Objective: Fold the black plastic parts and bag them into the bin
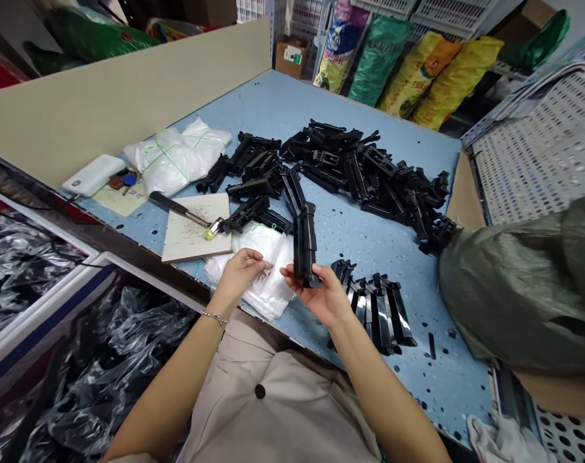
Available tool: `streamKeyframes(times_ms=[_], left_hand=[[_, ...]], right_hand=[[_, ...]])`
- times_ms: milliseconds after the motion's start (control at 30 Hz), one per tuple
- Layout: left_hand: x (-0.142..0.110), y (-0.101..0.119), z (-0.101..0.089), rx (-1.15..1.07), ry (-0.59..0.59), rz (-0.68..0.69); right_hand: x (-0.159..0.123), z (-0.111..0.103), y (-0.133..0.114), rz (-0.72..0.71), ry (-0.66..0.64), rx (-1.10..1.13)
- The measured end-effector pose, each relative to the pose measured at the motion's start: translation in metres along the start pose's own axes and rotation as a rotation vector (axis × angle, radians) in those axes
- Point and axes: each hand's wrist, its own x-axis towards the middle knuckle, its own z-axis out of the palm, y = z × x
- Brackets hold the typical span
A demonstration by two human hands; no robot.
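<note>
My right hand (pixel 324 296) grips the lower end of a long black plastic part (pixel 304 247), its length pointing away from me over the table. The far end of this part overlaps another black piece, and I cannot tell whether they touch. My left hand (pixel 244 273) is closed, thumb and fingers pinched at the edge of a clear plastic bag (pixel 273 299) on a flat stack of such bags. Just right of my right hand, several glossy black parts (pixel 382 315) lie side by side in a row.
A large heap of black parts (pixel 355 161) covers the table's middle. At left are a hammer (pixel 181 209) on a board (pixel 196 246), a tied bundle of bags (pixel 171 157) and a white power bank (pixel 94 175). A dark green sack (pixel 519 283) borders the right side.
</note>
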Motion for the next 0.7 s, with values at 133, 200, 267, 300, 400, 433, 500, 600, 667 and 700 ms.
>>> streamKeyframes(times_ms=[133,200,267,300,400,433,500,600,667,700], left_hand=[[-0.001,-0.002,0.001,0.081,0.079,0.075],[-0.002,-0.003,0.003,0.145,0.105,0.128],[-0.004,-0.002,0.005,0.163,0.076,0.139],[-0.005,0.0,0.004,0.152,0.055,0.129],[-0.008,0.007,-0.003,0.087,0.042,0.1],[-0.009,0.009,-0.006,0.079,0.055,0.102],[-0.01,0.01,-0.01,0.1,0.094,0.137],[-0.011,0.006,-0.008,0.2,0.133,0.191],[-0.012,0.003,-0.006,0.239,0.116,0.201],[-0.012,0.003,-0.006,0.239,0.106,0.209]], right_hand=[[0.009,0.006,0.008,-0.004,-0.019,-0.04],[0.013,0.009,0.012,-0.006,-0.051,-0.097],[0.017,0.012,0.016,-0.002,-0.071,-0.169],[0.019,0.013,0.018,-0.004,-0.066,-0.196],[0.024,0.014,0.021,-0.025,-0.007,-0.214],[0.024,0.014,0.021,-0.031,0.008,-0.204],[0.024,0.014,0.022,-0.036,0.011,-0.168],[0.023,0.017,0.022,-0.042,-0.026,-0.141],[0.026,0.019,0.023,-0.046,-0.032,-0.183],[0.028,0.02,0.024,-0.051,-0.022,-0.208]])
